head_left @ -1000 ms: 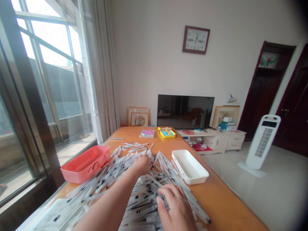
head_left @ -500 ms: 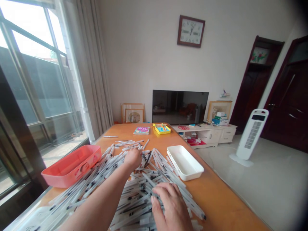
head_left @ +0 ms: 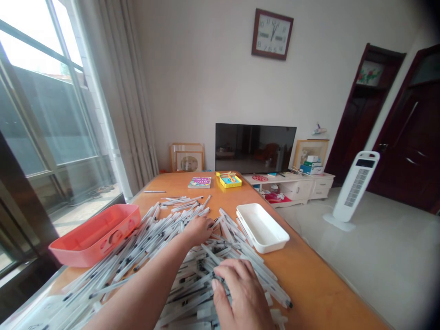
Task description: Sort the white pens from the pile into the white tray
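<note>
A large heap of pens with clear barrels and dark tips covers the middle of the wooden table. My left hand reaches over to the far part of the heap, its fingers curled down among the pens; whatever lies under them is hidden. Nearer to me, my right hand rests over the close part of the heap, thumb and fingers apart and lightly bent, with no pen gripped. Left of the heap stands a coral-pink tray. A white tray lies to its right.
Toward the table's far end lie a purple booklet, a yellow box with small items in it, and a single pen. The table's right edge drops to the floor, where a white tower fan stands.
My left hand has moved a little right and toward me within the pens. My right hand stays nearly in place. The whole view has shifted slightly.
</note>
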`<state>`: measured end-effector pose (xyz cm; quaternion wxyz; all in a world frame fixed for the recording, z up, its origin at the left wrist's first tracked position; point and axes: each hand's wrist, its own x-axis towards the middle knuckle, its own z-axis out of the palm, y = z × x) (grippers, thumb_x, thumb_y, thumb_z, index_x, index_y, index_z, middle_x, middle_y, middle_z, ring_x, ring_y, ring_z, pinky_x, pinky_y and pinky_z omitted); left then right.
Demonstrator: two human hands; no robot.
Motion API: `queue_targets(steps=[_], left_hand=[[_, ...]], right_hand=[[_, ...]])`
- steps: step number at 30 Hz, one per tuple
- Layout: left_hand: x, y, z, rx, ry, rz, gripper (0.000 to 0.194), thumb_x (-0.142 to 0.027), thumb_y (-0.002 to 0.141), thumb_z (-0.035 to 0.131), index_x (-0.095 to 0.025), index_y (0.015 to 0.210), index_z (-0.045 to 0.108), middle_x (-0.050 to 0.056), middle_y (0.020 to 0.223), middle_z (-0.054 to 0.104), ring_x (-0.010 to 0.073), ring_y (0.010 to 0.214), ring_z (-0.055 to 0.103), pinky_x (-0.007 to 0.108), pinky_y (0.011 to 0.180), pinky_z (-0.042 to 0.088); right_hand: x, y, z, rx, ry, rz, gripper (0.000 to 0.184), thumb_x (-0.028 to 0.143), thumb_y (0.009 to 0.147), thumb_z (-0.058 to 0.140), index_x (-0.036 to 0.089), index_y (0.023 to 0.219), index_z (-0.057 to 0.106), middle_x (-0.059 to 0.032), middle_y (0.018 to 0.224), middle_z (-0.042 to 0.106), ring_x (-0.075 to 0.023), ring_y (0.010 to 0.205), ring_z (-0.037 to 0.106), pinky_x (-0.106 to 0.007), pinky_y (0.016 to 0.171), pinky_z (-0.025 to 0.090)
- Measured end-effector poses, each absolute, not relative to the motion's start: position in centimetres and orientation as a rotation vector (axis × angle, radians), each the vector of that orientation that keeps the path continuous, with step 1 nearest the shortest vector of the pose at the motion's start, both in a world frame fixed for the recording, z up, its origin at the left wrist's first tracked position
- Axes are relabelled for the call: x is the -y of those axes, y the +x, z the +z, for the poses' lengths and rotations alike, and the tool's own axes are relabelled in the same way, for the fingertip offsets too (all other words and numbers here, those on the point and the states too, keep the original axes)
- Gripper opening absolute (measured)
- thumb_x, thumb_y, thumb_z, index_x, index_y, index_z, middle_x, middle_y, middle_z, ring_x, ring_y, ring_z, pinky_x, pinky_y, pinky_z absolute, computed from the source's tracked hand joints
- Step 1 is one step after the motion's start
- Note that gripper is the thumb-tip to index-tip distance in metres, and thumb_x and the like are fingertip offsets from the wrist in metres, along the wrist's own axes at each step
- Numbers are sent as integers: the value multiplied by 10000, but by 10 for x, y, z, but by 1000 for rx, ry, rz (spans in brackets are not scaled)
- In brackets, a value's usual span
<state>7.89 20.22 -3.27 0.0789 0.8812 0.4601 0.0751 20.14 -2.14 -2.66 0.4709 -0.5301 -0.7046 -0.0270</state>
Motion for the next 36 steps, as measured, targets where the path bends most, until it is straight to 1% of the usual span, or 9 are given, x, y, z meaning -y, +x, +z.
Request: queue_targets(steps=[3, 6, 10, 13, 20, 25, 31, 34, 36], left_hand=[[-182, 67, -32, -1273, 2647, 265, 339, -193, 827, 533, -249, 1116, 703, 52, 1155, 707, 232, 1139, 594, 333, 1071, 370], [-159, 57, -30, -1224, 2629, 298, 352, -203, 825, 532, -253, 1131, 700, 33, 1145, 715, 218, 1100, 615, 302, 1031, 409], [-129, 46, -26, -1174, 2559, 346, 344, -201, 868, 464, -240, 1101, 715, 31, 1108, 729, 202, 1055, 635, 275, 966, 449], [-110, 39, -22, -1149, 2484, 385, 334, -227, 882, 453, -236, 1077, 724, 34, 1095, 733, 199, 1021, 645, 270, 936, 459], [-77, 33, -7, -1118, 2390, 352, 329, -241, 870, 451, -245, 1050, 727, 26, 1068, 742, 189, 975, 649, 239, 861, 474], [-66, 28, -3, -1125, 2363, 323, 337, -234, 826, 478, -290, 1047, 726, -5, 1030, 742, 185, 927, 654, 234, 792, 480], [-61, 21, 5, -1056, 2293, 212, 278, -292, 832, 511, -284, 990, 740, -22, 871, 743, 170, 774, 651, 227, 661, 466], [-61, 19, 14, -942, 2273, 208, 287, -320, 859, 515, -272, 1025, 744, -19, 934, 747, 164, 829, 656, 218, 718, 476], [-68, 16, 16, -981, 2273, 300, 299, -334, 883, 500, -250, 1036, 742, 3, 1011, 740, 168, 896, 652, 221, 790, 479]], right_hand=[[24, 200, -26, 1745, -1334, -46, 160, 167, 877, 539, 227, 978, 647, -69, 980, 639, -241, 920, 576, -393, 804, 493], [25, 201, -28, 1752, -1380, -51, 168, 158, 878, 549, 224, 1001, 642, -74, 1010, 632, -247, 953, 573, -403, 834, 488], [26, 202, -31, 1772, -1407, -42, 189, 142, 874, 557, 227, 1024, 634, -72, 1026, 627, -256, 983, 567, -420, 865, 478], [26, 203, -31, 1787, -1430, -31, 193, 139, 883, 544, 230, 1029, 632, -70, 1036, 624, -258, 999, 563, -430, 880, 472], [26, 206, -30, 1823, -1449, -99, 187, 185, 893, 548, 246, 1046, 638, -67, 1044, 639, -260, 1008, 571, -440, 897, 470], [25, 207, -32, 1846, -1453, -139, 187, 220, 900, 554, 247, 1071, 626, -74, 1104, 638, -266, 1049, 564, -439, 909, 467], [25, 206, -33, 1900, -1441, -106, 158, 219, 926, 529, 244, 1044, 630, -68, 1091, 645, -257, 1038, 574, -418, 896, 467], [25, 205, -35, 1916, -1449, -73, 145, 222, 930, 526, 247, 1031, 627, -63, 1082, 646, -261, 1034, 571, -425, 891, 462], [24, 205, -37, 1920, -1454, -43, 143, 218, 935, 521, 250, 1028, 624, -60, 1078, 646, -261, 1028, 567, -430, 892, 456]])
